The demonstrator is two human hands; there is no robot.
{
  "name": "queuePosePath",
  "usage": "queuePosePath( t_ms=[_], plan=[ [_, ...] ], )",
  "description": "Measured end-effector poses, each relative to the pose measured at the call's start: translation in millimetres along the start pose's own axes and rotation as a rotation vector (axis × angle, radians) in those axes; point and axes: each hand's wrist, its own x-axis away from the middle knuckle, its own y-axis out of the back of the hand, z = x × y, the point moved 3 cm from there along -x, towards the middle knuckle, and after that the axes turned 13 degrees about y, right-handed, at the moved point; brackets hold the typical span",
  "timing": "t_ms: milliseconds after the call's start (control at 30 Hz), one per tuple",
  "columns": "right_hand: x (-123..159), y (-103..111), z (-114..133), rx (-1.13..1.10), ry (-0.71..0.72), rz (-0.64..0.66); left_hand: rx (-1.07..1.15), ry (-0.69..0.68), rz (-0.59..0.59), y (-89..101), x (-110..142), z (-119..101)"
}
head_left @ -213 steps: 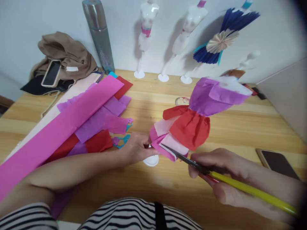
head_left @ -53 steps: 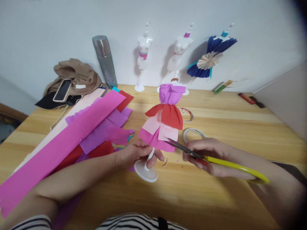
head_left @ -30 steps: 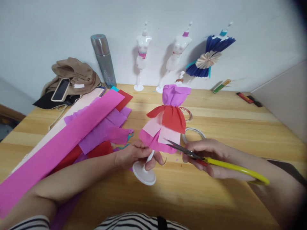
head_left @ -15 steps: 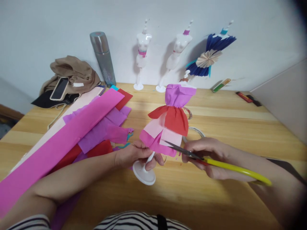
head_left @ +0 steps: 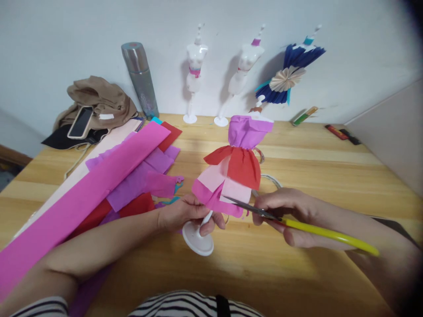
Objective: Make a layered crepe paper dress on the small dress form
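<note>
White ring [head_left: 272, 179] partly hidden behind right hand [head_left: 287, 216]

Left hand [head_left: 191, 214] grips stand [head_left: 199, 238], dress [head_left: 236, 169] on it; right hand [head_left: 287, 215] has scissors [head_left: 313, 227] at skirt's pink layers.

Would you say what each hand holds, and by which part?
Left hand: the dressed mannequin, by its stem. Right hand: scissors, by the handles near the pivot.

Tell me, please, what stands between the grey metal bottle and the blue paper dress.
A white plastic pink-waisted mannequin and a purple-collared white one, in the head view.
</note>
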Motion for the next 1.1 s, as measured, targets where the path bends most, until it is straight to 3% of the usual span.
queuePosePath(
  t_ms=[1100],
  plan=[
    [4.9, 1.5, 0.8, 0.003, -0.047, 0.027, -0.034, -0.038, -0.005, 2.9, -2.0, 2.8]
  ],
)
